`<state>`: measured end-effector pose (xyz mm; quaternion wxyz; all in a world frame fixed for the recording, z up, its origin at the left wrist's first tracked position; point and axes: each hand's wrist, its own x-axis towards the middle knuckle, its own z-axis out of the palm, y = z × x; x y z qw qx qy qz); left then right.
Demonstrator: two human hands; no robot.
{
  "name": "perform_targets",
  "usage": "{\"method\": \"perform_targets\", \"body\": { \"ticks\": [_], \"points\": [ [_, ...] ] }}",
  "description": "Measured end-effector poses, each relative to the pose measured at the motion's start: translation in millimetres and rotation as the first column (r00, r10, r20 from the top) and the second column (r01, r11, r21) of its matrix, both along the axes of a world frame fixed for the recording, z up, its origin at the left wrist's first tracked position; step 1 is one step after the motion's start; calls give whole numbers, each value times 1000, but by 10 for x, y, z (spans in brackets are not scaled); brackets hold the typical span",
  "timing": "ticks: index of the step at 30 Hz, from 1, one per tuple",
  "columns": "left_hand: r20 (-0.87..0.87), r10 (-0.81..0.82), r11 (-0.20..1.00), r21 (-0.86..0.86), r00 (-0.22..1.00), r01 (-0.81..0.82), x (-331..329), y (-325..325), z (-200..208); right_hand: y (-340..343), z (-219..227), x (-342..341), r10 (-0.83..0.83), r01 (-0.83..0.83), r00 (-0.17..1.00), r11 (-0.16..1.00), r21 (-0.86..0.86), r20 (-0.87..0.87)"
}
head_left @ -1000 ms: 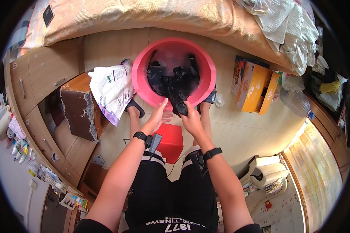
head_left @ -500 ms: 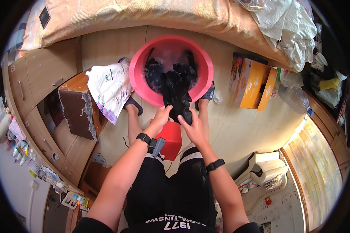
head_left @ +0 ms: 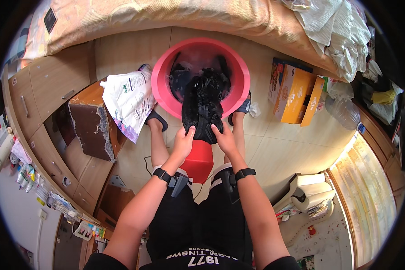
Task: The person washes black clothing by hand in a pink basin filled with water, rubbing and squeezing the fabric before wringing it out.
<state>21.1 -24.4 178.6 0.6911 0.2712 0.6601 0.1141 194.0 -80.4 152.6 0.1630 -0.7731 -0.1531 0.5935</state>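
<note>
A wet black garment (head_left: 203,101) is stretched between my two hands at its near end, while its far end hangs over the rim into a pink basin (head_left: 245,85). My left hand (head_left: 182,143) grips the garment's left edge with thumb on top. On the opposite edge, my right hand (head_left: 224,138) pinches the cloth the same way. More dark cloth (head_left: 180,81) lies in the foamy water inside the basin. Just below the held end is a red object (head_left: 198,162), partly covered by the garment, between my legs.
A white plastic bag (head_left: 129,99) leans by a worn brown box (head_left: 92,123) on the left. To the right stands an orange carton (head_left: 293,94) near a clear plastic bottle (head_left: 344,112). A bed (head_left: 175,15) runs along the far side, wooden cabinets (head_left: 40,99) along the left.
My hands have moved apart and the near end of the garment is now spread wider and flatter. My left hand has shifted left and slightly nearer to me.
</note>
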Motion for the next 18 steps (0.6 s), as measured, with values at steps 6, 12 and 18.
{"method": "perform_targets", "body": {
  "ticks": [6,12,18],
  "points": [
    [-6,-22,999,29,1000,22,3,78,220,-21,42,-57,143,-185,943,976,118,300],
    [-31,-134,982,131,990,137,-39,71,373,517,679,-5,492,-610,791,596,522,363],
    [-52,-307,943,117,950,311,-151,121,865,618,1145,-8,644,-682,701,479,553,306]
  ]
}}
